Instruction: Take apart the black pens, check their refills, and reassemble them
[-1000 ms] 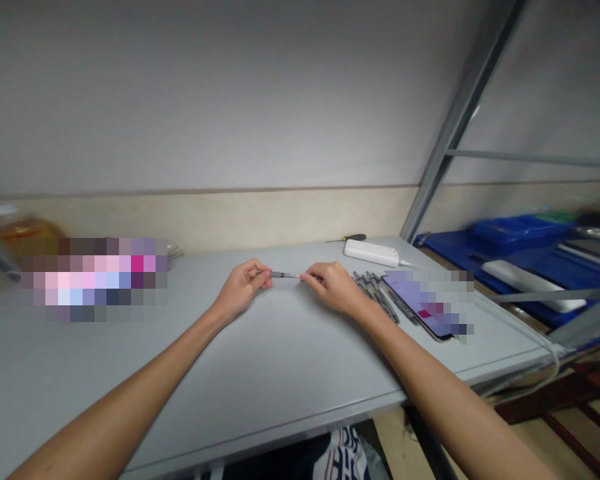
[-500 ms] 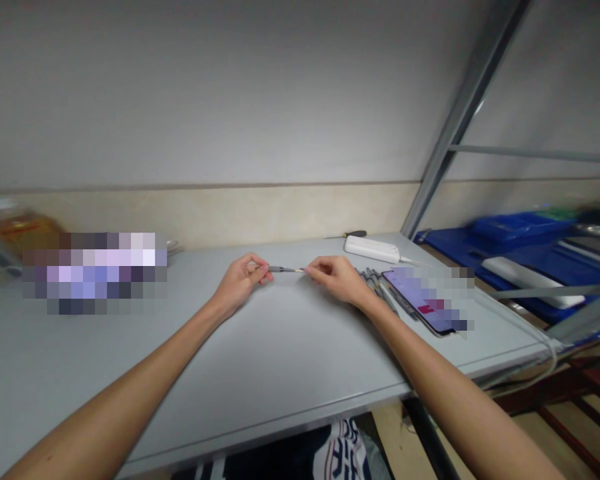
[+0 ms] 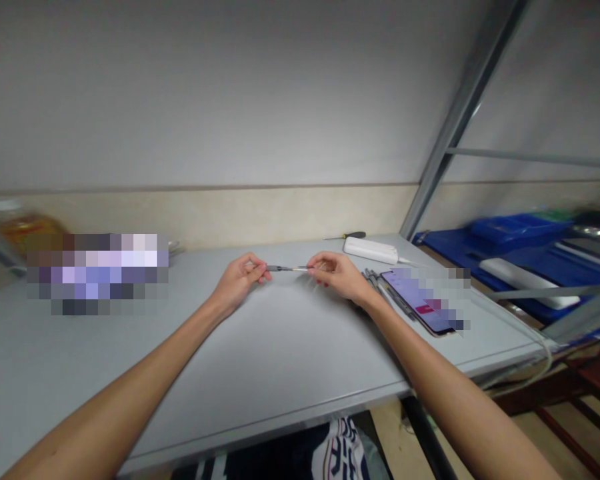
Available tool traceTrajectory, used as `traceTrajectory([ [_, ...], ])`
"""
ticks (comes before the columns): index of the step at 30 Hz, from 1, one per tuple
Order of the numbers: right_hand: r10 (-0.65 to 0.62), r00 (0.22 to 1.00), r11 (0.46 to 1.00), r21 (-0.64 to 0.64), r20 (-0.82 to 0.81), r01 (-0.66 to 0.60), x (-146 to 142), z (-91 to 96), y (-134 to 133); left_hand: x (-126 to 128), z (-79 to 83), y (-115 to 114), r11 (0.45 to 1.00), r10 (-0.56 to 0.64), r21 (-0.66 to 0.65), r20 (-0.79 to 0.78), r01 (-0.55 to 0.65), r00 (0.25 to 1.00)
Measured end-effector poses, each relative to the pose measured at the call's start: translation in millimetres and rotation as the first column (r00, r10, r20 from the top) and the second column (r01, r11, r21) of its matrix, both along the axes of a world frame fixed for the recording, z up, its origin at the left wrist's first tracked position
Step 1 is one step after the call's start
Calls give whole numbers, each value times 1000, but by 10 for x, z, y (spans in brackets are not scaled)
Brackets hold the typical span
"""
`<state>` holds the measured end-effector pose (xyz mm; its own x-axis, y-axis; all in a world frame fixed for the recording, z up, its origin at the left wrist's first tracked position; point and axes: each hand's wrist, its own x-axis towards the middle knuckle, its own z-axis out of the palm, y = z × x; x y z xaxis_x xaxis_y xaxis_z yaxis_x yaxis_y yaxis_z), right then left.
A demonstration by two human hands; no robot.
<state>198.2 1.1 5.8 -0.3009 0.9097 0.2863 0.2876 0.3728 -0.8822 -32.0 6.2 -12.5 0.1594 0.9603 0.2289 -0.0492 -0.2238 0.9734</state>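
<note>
Lettering shows on the cloth (image 3: 339, 450) below the near edge of the desk (image 3: 260, 373): large dark characters on white, too cropped and blurred for me to read a word. Above the desk's middle, I have 2 hands in view. The left hand (image 3: 241, 279) keeps a narrow grip, thumb and fingers pinching the grey end of a slim pen (image 3: 283, 269); the right hand (image 3: 337, 275) pinches its thin far end, so the pen spans nearly level between the 2. Beside the right wrist I see several grey pens (image 3: 399, 302), their markings too small to read, next to a phone (image 3: 407, 297) with a partly pixelated screen. Behind sit a white block (image 3: 370, 250) with a cable and a screwdriver (image 3: 355, 235).
</note>
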Motion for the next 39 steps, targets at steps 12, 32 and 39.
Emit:
traceTrajectory([
  [12,9,1000,1000,-29,-24,-10,-9,-10,-1,3,19,18,1000,-4,-13,13,4,1000],
  [32,-130,991,988,85,-29,132,0,3,24,23,28,17,999,40,18,-27,-39,999],
  [39,-179,983,971,155,-34,182,25,1,37,-15,65,25,976,192,134,-147,-173,970],
])
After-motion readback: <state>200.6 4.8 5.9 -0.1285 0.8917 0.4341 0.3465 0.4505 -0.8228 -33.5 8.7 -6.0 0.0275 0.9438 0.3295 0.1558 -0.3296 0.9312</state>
